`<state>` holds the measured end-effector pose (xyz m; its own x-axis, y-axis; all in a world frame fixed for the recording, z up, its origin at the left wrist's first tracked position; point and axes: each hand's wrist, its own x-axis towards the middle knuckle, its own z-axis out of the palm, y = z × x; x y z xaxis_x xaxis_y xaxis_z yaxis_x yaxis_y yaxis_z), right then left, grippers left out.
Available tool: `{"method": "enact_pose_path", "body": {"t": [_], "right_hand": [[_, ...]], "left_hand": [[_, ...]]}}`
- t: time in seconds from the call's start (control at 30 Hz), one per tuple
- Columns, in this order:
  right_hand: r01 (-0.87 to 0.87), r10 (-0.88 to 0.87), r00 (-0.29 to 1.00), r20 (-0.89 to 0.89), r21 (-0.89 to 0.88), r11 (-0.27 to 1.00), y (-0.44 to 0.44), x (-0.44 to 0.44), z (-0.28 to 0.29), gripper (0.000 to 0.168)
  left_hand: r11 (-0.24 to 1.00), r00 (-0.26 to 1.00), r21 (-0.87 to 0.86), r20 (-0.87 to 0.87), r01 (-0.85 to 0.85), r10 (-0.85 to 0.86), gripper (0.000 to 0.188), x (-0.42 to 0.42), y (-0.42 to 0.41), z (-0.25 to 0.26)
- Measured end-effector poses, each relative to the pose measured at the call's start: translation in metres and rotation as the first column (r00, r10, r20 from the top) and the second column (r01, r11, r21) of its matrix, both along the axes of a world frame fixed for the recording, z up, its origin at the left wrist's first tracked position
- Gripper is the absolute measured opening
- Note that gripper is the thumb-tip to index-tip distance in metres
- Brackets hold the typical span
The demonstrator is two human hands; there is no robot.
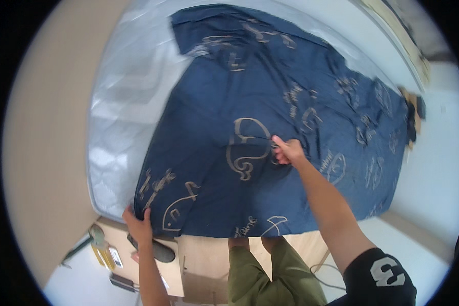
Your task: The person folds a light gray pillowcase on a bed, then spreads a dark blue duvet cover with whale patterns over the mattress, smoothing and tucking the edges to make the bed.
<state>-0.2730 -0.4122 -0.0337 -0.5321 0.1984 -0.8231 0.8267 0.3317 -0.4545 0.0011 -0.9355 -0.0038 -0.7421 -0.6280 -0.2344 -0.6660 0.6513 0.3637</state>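
Note:
A dark blue cloth, likely a bedsheet, is printed with beige whales and lettering. It spreads in creases over a white quilted mattress, whose surface shows along the left and far sides. My left hand has the cloth's near left corner between thumb and fingers, at the mattress edge. Toward the middle, my right hand is closed on a bunch of the same cloth, thumb on top. Folds run from that grip toward the far side. At the far left, the cloth's border is doubled over.
Below the left corner stands a light wooden bedside table with a dark rounded object, a yellow item and a small fan-like object. A beige panel borders the mattress on the left. A cable lies near my legs.

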Motion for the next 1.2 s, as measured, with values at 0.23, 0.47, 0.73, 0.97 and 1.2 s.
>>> {"method": "enact_pose_path", "body": {"t": [0.23, 0.47, 0.73, 0.97, 1.2], "right_hand": [[-0.005, -0.031, 0.770, -0.638, -0.055, 0.998, 0.018, 0.075, 0.032, 0.025], [0.831, -0.453, 0.552, -0.700, 0.506, 0.230, 0.110, 0.329, 0.024, 0.040], [0.864, -0.859, -0.304, 0.413, -0.260, -0.431, 0.167, 0.369, 0.030, 0.045], [0.994, -0.913, 0.000, 0.409, -0.096, -0.044, 0.161, 0.402, -0.041, 0.024], [0.991, -0.935, 0.059, 0.351, -0.136, 0.011, 0.211, 0.444, 0.030, 0.029]], "left_hand": [[0.970, 0.951, 0.051, 0.188, 0.239, -0.244, 0.041, 0.012, -0.015, 0.020], [0.977, 0.999, -0.210, -0.015, -0.037, 0.035, 0.071, 0.054, 0.054, 0.088], [-0.268, 0.192, 0.508, 0.682, -0.819, 0.706, 0.099, 0.080, 0.271, -0.032], [-0.032, 0.391, 0.579, 0.590, -0.815, 0.706, 0.039, 0.050, 0.308, -0.057], [0.131, 0.562, 0.657, 0.504, -0.743, 0.656, 0.025, 0.089, 0.326, -0.037]]}}
